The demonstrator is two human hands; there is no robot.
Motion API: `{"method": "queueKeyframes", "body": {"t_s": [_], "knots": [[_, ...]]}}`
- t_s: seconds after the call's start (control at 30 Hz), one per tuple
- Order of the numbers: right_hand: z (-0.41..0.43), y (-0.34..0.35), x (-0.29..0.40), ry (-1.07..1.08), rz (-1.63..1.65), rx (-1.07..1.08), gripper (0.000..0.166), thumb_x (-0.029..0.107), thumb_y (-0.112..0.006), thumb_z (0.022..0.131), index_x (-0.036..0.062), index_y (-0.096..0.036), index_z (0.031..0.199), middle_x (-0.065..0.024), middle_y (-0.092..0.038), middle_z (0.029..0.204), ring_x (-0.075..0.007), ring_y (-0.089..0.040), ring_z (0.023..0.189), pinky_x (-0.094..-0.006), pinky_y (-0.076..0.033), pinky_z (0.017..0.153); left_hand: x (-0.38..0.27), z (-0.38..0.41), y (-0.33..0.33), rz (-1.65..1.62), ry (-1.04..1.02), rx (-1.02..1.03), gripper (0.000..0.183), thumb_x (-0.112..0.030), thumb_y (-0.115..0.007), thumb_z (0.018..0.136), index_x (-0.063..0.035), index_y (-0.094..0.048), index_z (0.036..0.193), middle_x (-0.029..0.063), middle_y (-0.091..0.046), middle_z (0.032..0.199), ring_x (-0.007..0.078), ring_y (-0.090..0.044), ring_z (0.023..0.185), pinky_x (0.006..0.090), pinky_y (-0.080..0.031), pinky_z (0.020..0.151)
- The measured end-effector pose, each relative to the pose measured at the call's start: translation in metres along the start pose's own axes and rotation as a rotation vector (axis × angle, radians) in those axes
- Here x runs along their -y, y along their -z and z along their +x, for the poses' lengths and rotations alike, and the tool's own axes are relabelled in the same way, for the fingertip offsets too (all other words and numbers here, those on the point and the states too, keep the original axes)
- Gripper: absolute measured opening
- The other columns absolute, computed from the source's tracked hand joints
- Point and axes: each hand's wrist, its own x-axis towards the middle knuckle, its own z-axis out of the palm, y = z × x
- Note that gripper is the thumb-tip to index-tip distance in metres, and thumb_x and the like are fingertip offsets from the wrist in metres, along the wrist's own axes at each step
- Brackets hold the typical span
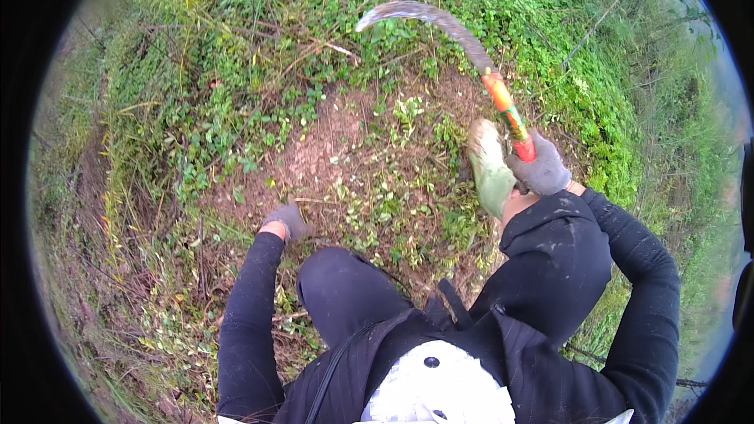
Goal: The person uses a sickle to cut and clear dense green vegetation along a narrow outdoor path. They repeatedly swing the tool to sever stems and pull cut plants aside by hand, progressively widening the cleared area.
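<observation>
A sickle (499,94) with a curved metal blade and an orange, green and red handle is gripped in my gloved right hand (541,166). Its blade (450,22) arcs up and to the left over green plants, with the tip towards the left. Close beneath that hand is my pale green shoe (492,174) on the ground. My left hand (290,221), in a grey glove, hovers beside my left knee near cut stems and bare soil (321,147). Blur hides how its fingers are held and whether anything is in them.
Low leafy plants (548,29) cover the ground ahead and to the right. Taller weeds (141,147) stand on the left. A broken stick (339,50) lies near the blade, and a thin bare stem (595,26) leans at upper right. Loose clippings (383,212) litter the soil before me.
</observation>
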Motion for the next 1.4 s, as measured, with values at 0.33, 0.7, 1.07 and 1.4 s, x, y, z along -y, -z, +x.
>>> {"method": "queueKeyframes", "body": {"t_s": [0.33, 0.7, 1.07, 1.4], "knots": [[0.098, -0.028, 0.037, 0.368, -0.222, 0.414, 0.031, 0.023, -0.064, 0.075, 0.0074, -0.053, 0.099, -0.0175, -0.061, 0.079, -0.0367, -0.062, 0.075, -0.0433, -0.047, 0.067, 0.006, 0.033, 0.013, 0.091, 0.022, 0.3, 0.114, -0.056, -0.067, 0.07, 0.0139, -0.01, 0.139, 0.0291, -0.051, 0.125, 0.0359, -0.053, 0.115, 0.0387, -0.045, 0.093], [0.248, -0.057, 0.046, 0.344, 0.071, 0.465, 0.03, 0.017, -0.065, 0.074, 0.0054, -0.051, 0.098, -0.0071, -0.057, 0.07, -0.0178, -0.058, 0.055, -0.0332, -0.047, 0.049, -0.016, 0.024, 0.033, 0.175, 0.162, 0.324, 0.052, -0.043, -0.063, 0.073, -0.0039, -0.066, 0.107, 0.018, -0.062, 0.113, 0.0328, -0.06, 0.106, 0.0413, -0.047, 0.089], [0.423, -0.083, -0.018, 0.016, 0.948, 0.19, 0.016, 0.015, -0.061, 0.075, 0.0039, -0.05, 0.077, -0.0083, -0.053, 0.057, -0.0228, -0.056, 0.038, -0.0343, -0.042, 0.035, -0.086, 0.021, 0.017, -0.092, 0.83, 0.048, 0.049, -0.036, -0.067, 0.071, -0.0036, -0.065, 0.108, 0.0195, -0.062, 0.113, 0.0311, -0.059, 0.109, 0.0392, -0.048, 0.09], [0.497, -0.119, -0.056, 0.187, 0.69, 0.159, 0.025, 0.023, -0.06, 0.075, 0.0018, -0.052, 0.086, -0.0178, -0.059, 0.072, -0.0337, -0.058, 0.067, -0.0415, -0.048, 0.065, -0.187, 0.062, 0.219, -0.498, 0.423, -0.145, 0.059, -0.041, -0.058, 0.083, -0.0101, -0.048, 0.132, 0.016, -0.058, 0.123, 0.0308, -0.056, 0.113, 0.0354, -0.041, 0.099]]}}
